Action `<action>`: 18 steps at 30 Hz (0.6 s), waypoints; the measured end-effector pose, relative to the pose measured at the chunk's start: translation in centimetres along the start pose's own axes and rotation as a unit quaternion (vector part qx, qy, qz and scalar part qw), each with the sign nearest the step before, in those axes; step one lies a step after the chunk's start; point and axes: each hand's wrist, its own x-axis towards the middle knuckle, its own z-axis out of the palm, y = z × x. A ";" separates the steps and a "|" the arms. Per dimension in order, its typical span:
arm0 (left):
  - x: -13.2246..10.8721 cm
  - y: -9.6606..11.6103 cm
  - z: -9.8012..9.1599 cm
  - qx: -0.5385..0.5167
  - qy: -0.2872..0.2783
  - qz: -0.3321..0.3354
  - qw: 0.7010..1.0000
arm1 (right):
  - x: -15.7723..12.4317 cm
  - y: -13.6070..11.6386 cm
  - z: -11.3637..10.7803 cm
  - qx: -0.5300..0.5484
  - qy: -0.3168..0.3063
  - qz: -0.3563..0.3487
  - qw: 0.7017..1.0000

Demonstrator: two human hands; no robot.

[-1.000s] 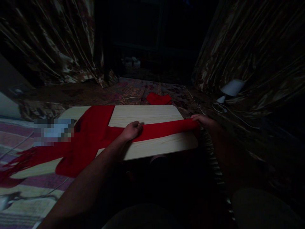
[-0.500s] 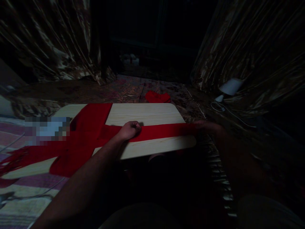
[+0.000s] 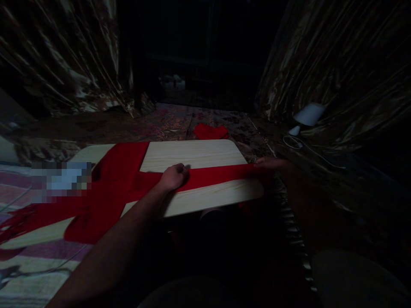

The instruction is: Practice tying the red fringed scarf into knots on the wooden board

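Note:
A red fringed scarf lies across a pale wood-grain table. One wide part of it crosses the left of the tabletop, and a narrower band runs right. My left hand rests on this band near the middle of the table, fingers curled closed on the cloth. At the right edge of the table, my right hand grips the far edge of the band, its fingers partly in shadow. Beyond that hand the cloth drops over the edge into darkness. The fringe spreads at the far left.
Another red cloth lies behind the table on a patterned cover. To the right stands a small white lamp with its cord. A blurred-out item sits at the left, near a striped sheet. Patterned curtains hang on both sides.
My right hand has moved slightly left and up along the scarf, to the table's right edge. My left hand stays in place on the band. The view has shifted slightly.

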 end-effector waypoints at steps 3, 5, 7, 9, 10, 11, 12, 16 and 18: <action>-0.1 0.5 0.0 0.094 0.003 0.002 0.996 | 1.1 -0.5 -0.5 -0.096 0.044 0.078 0.991; -0.2 0.7 0.0 0.130 0.002 0.003 0.991 | 1.6 -0.6 -0.8 -0.149 0.059 0.086 0.983; -0.3 0.9 -0.1 0.155 0.002 0.006 0.988 | 1.8 -0.5 -1.0 -0.170 0.067 0.073 0.980; -0.4 0.9 -0.2 0.170 0.000 0.013 0.985 | 2.0 -0.2 -1.2 -0.171 0.074 0.062 0.980; -0.4 1.0 -0.3 0.176 -0.001 0.014 0.984 | 2.0 0.0 -1.1 -0.175 0.076 0.059 0.980; -0.4 1.0 -0.3 0.180 -0.004 0.014 0.984 | 2.0 0.1 -1.1 -0.186 0.082 0.061 0.977; -0.4 1.0 -0.4 0.184 -0.006 0.011 0.983 | 2.1 0.2 -1.0 -0.203 0.092 0.065 0.973; -0.5 1.2 -0.4 0.197 -0.012 0.006 0.980 | 2.1 0.1 0.0 -0.280 0.172 0.088 0.940; -0.6 1.2 -0.3 0.201 -0.014 0.011 0.979 | 2.1 -0.4 0.5 -0.299 0.206 0.085 0.928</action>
